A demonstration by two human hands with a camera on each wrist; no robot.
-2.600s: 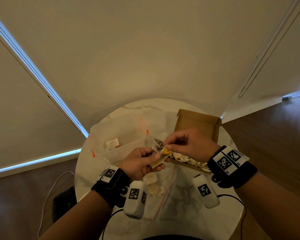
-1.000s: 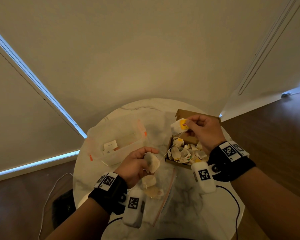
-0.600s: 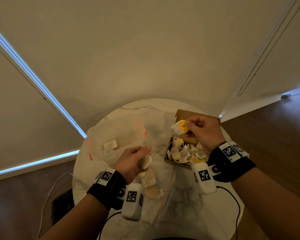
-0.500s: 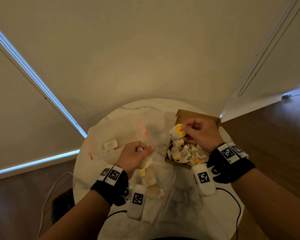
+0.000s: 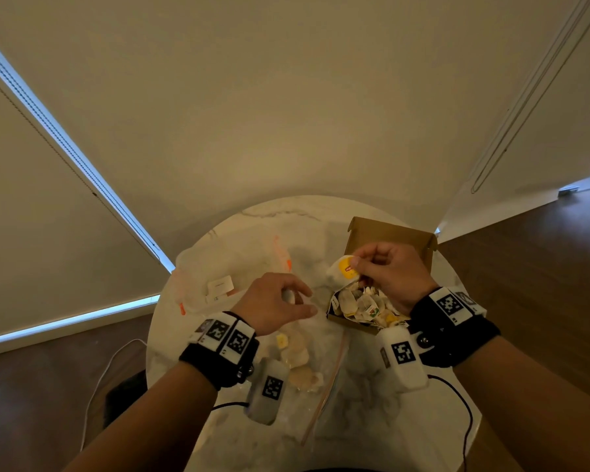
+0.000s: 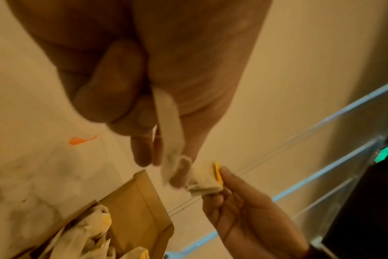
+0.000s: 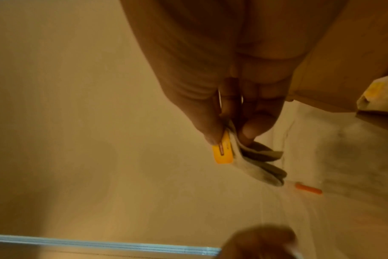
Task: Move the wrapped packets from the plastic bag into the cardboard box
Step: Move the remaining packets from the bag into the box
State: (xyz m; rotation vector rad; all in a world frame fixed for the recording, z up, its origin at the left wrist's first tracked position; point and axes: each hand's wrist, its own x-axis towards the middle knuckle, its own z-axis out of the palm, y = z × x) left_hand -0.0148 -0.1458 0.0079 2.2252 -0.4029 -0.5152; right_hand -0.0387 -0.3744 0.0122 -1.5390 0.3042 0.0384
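Head view: round marble table (image 5: pixel 239 434) bearing open cardboard box (image 5: pixel 389 235) of wrapped packets (image 5: pixel 361 303) and clear plastic bag (image 5: pixel 321 356), a few packets inside. Right hand (image 5: pixel 389 272) raised over box, pinching yellow-tagged packet (image 5: pixel 343 269); left hand (image 5: pixel 273 306) just beside, between bag and box. Left wrist view alone reveals pale packet (image 6: pixel 169 129) pinched between left thumb and fingers, touching the right one. Hands closer than 1 second ago, string no longer stretched. Second bag (image 5: pixel 215 284) with orange marks beyond, well clear.
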